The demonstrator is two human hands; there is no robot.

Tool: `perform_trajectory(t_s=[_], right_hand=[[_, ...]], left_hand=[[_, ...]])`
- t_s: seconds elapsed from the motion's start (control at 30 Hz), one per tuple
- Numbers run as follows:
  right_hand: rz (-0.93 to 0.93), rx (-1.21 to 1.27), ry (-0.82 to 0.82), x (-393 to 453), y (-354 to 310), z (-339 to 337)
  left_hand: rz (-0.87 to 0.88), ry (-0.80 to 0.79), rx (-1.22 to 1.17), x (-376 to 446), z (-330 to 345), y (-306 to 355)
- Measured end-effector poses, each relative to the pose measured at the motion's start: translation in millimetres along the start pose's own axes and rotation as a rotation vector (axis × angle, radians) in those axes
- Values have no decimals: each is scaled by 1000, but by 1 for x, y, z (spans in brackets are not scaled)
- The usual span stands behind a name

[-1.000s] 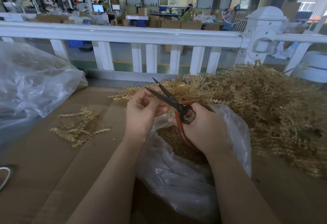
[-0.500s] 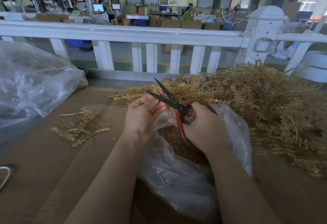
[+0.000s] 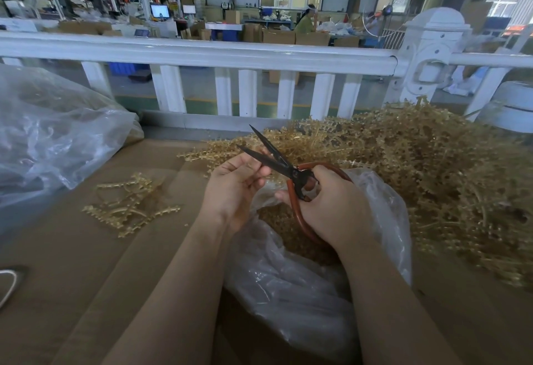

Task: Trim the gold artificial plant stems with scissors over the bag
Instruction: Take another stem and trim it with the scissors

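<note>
Head view. The right hand [image 3: 331, 206] grips the red handles of the scissors [image 3: 288, 167], blades apart, above the clear bag [image 3: 383, 220]. The left hand [image 3: 233, 188] curls its fingers [image 3: 255, 167] at the blades; whether they pinch a stem cannot be told. The gold stem pile [image 3: 432, 162] lies right on the counter [image 3: 86, 263].

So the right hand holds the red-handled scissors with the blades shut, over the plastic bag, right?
Not quite: the head view shows the blades of the scissors spread open, not shut. The right hand does hold them by the red handles, over the plastic bag.
</note>
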State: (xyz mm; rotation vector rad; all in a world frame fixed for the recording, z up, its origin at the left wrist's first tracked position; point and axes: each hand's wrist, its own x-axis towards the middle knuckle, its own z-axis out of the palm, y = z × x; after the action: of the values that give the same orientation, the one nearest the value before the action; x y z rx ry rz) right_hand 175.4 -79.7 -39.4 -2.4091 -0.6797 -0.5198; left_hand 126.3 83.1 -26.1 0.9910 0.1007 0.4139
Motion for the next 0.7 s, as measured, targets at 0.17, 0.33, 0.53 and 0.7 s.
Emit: perform_trajectory(t_s=[0.17,0.33,0.53,0.7], right_hand=[[26,-25,16,0,-1,-1],[10,-28,51,-1,-1,-1],[3,-21,63,-1,-1,1],[17,-6,47,-1,-1,0]], left_hand=[[-10,7,-10,0,0,0],[-16,12,-22,0,1,0],[38,-15,13,1,1,1],[99,-47,82,0,0,1]])
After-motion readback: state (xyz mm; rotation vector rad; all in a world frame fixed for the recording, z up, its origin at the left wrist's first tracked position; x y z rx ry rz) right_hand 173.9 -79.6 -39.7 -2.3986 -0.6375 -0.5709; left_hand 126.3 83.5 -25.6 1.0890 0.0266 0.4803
